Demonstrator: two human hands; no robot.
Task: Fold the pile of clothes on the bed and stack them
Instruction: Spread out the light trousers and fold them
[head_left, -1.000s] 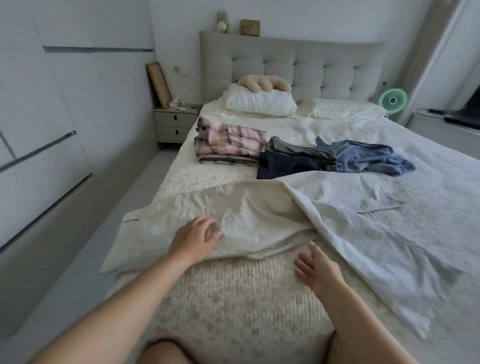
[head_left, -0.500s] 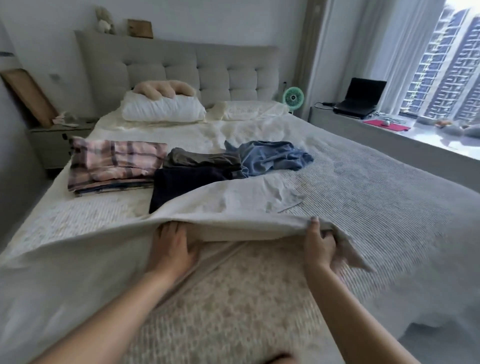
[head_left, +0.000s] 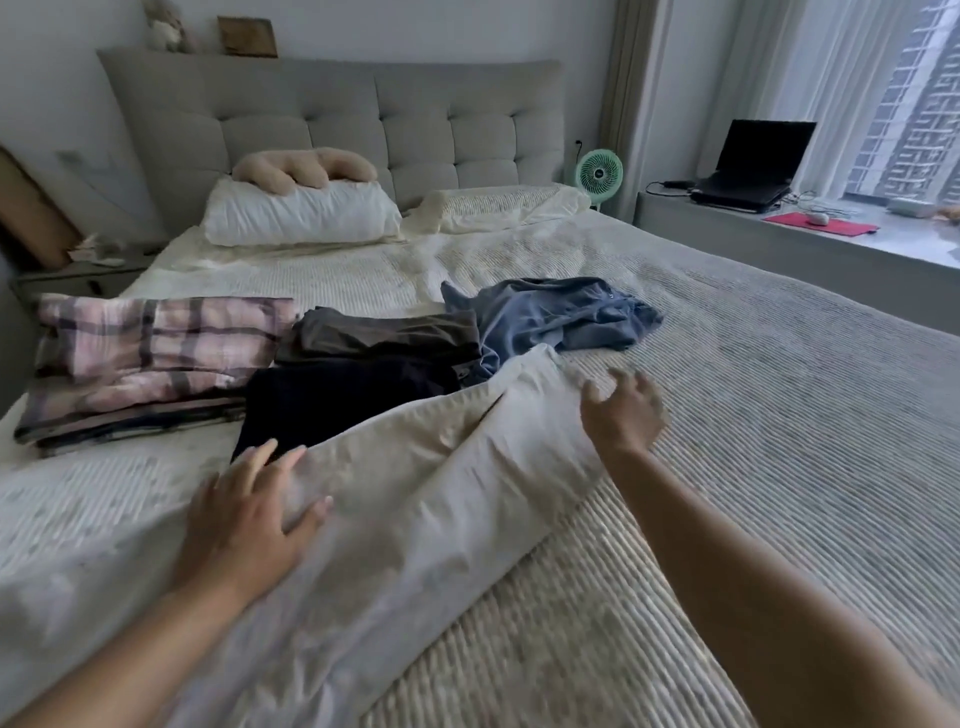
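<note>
Mid-frame, cream cloth (head_left: 415, 493) half-folded.
Left hand (head_left: 244, 525) presses flat; right hand (head_left: 621, 410) open, empty (blurred); next, probably another fold.

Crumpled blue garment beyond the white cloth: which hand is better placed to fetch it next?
Probably the right hand: it hovers open by the white cloth's far end, near the crumpled blue garment. The left hand rests flat on the cloth, farther away.
</note>
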